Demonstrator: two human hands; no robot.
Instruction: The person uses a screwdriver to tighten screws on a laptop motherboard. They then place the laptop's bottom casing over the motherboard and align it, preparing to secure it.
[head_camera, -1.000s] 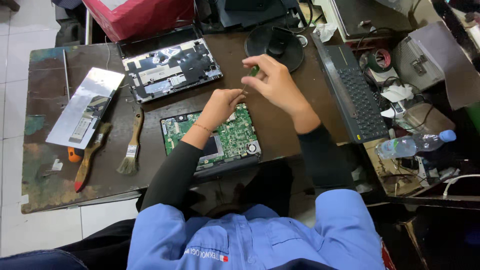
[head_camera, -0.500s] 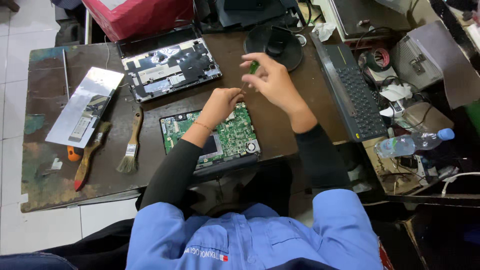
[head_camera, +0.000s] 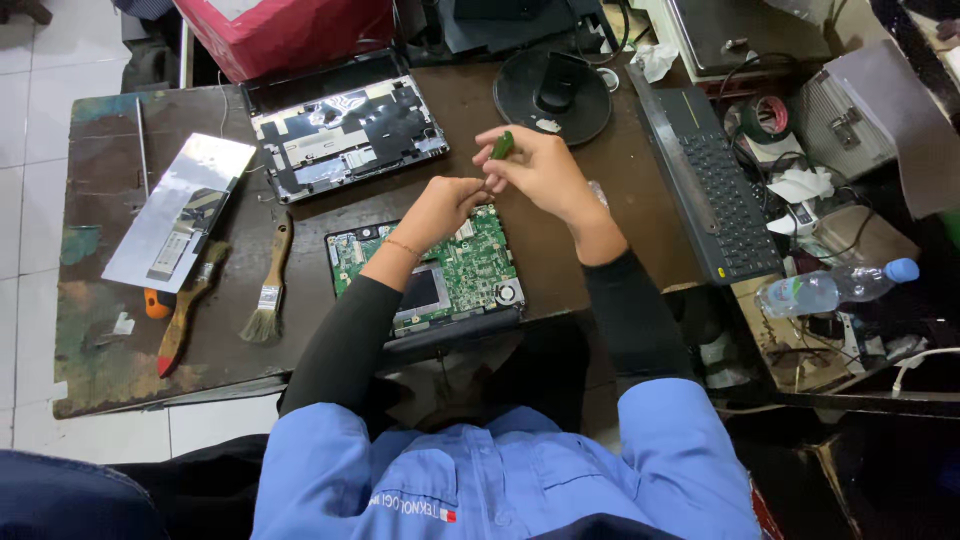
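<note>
A green circuit board (head_camera: 470, 265) lies in a dark laptop base at the table's near edge. My left hand (head_camera: 443, 205) hovers over the board's far edge, fingers pinched together against my right hand; what it pinches is too small to tell. My right hand (head_camera: 535, 170) is closed around a green-handled screwdriver (head_camera: 502, 145), its handle sticking up between the fingers. Both hands meet above the board's top right corner.
An opened laptop shell (head_camera: 345, 135) lies at the back. A silver panel (head_camera: 180, 210), two brushes (head_camera: 268, 290) and an orange tool sit on the left. A round black stand (head_camera: 552, 95), a keyboard (head_camera: 712, 175) and a water bottle (head_camera: 830, 288) are to the right.
Both hands stay together over the board's far edge with only a small shift; the screwdriver remains in my right hand.
</note>
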